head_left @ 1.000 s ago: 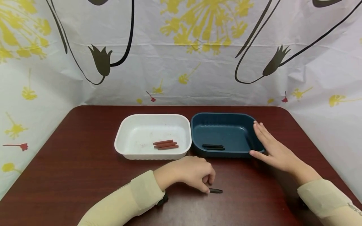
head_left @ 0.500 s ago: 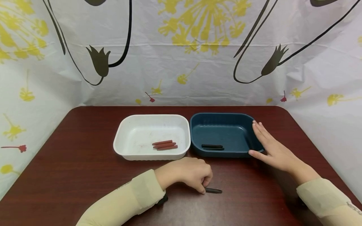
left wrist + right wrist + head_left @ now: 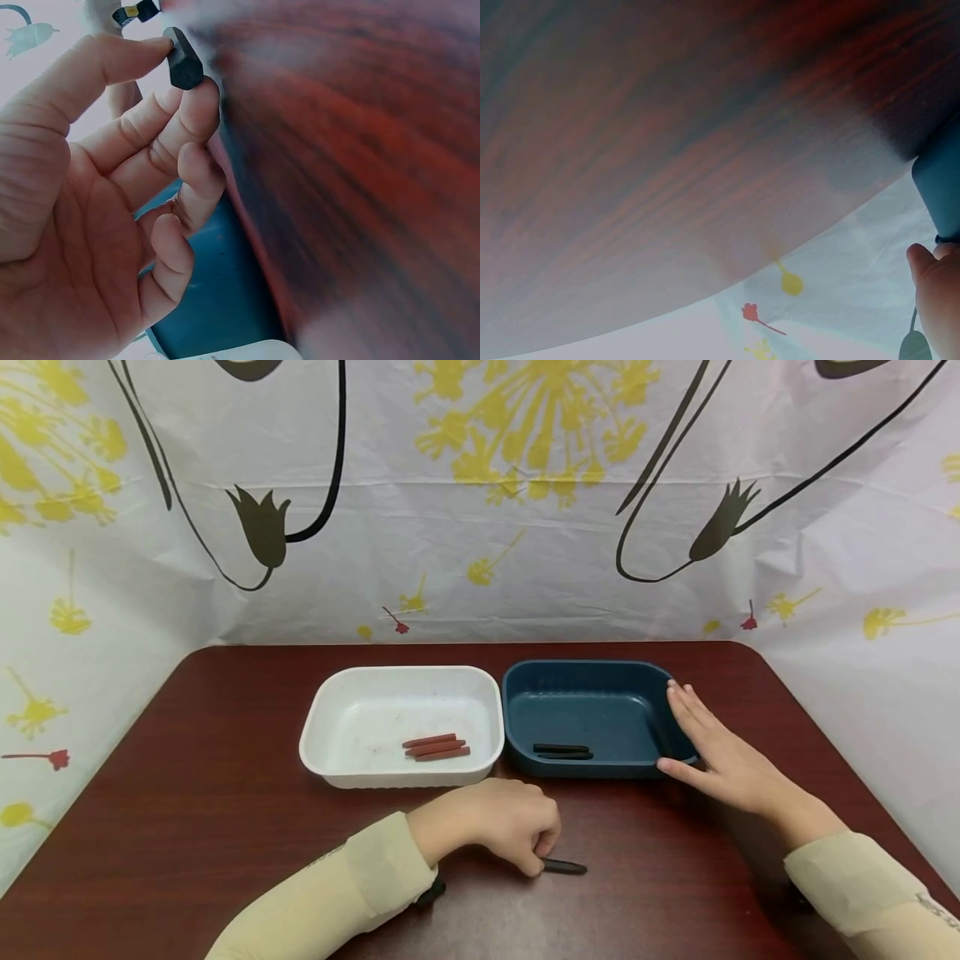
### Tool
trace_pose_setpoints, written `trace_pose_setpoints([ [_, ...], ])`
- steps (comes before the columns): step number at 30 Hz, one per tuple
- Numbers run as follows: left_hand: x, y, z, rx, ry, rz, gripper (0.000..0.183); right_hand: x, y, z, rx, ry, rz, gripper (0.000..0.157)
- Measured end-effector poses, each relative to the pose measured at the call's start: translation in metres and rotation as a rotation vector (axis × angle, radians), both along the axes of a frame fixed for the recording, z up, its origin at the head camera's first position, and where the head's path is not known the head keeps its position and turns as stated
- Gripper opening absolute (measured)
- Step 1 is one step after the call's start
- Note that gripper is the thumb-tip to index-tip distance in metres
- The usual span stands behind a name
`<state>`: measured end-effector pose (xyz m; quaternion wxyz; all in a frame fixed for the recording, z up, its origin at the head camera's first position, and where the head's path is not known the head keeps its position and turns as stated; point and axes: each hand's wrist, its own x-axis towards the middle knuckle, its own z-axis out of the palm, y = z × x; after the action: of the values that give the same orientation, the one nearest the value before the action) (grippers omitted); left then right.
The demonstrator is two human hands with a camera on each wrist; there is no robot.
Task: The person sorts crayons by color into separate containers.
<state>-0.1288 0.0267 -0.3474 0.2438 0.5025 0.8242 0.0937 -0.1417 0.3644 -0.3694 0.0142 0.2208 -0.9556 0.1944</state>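
In the head view, my left hand pinches one end of a black crayon low over the table in front of the trays. The left wrist view shows the crayon between thumb and fingertips, with the other fingers loosely bent. My right hand rests on the right edge of a dark blue tray, fingers straight along the rim and thumb at the front. Two black crayons lie inside that tray, near its front left. Only part of the right hand appears in the right wrist view.
Left of the blue tray, side by side with it, stands a white tray holding several red-brown crayons. Both are on a dark red wooden table. A white patterned sheet hangs behind and at the sides.
My left hand has shifted slightly left, and more of the black crayon shows beyond the thumb. The right hand stays at the blue tray. The head view has shifted a little.
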Motion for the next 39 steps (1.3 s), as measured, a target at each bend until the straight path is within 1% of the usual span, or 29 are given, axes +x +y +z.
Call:
trace_pose_setpoints([
  [3, 0.0, -0.001, 0.001, 0.009, 0.008, -0.01, 0.014, 0.0, 0.0, 0.0, 0.003, 0.003, 0.001, 0.094],
  [7, -0.001, -0.001, 0.002, 0.022, 0.038, -0.028, 0.011, 0.0, 0.0, 0.001, 0.006, 0.004, 0.0, 0.094],
  [13, -0.001, 0.0, 0.008, 0.035, 0.073, -0.024, 0.009, 0.0, -0.001, 0.001, -0.005, -0.019, -0.013, 0.094],
  [15, -0.002, 0.0, 0.01, 0.044, 0.074, -0.023, 0.008, 0.0, -0.001, 0.001, -0.006, -0.023, -0.014, 0.094],
  [19, -0.005, -0.002, 0.015, 0.069, 0.055, -0.009, 0.005, 0.0, -0.001, 0.001, -0.004, -0.019, -0.013, 0.095],
  [22, -0.008, -0.003, 0.017, 0.094, 0.03, 0.013, 0.006, 0.0, -0.001, 0.001, -0.003, -0.013, -0.012, 0.095],
  [27, -0.012, -0.007, 0.022, 0.145, 0.015, 0.034, 0.01, 0.001, -0.001, 0.0, 0.002, 0.008, 0.0, 0.095],
  [34, -0.023, -0.015, 0.03, 0.246, -0.048, 0.071, 0.01, 0.0, -0.002, 0.0, 0.005, 0.025, 0.01, 0.095],
  [39, -0.033, -0.021, 0.037, 0.285, -0.047, 0.108, 0.009, 0.001, -0.001, 0.0, 0.002, 0.021, 0.006, 0.095],
])
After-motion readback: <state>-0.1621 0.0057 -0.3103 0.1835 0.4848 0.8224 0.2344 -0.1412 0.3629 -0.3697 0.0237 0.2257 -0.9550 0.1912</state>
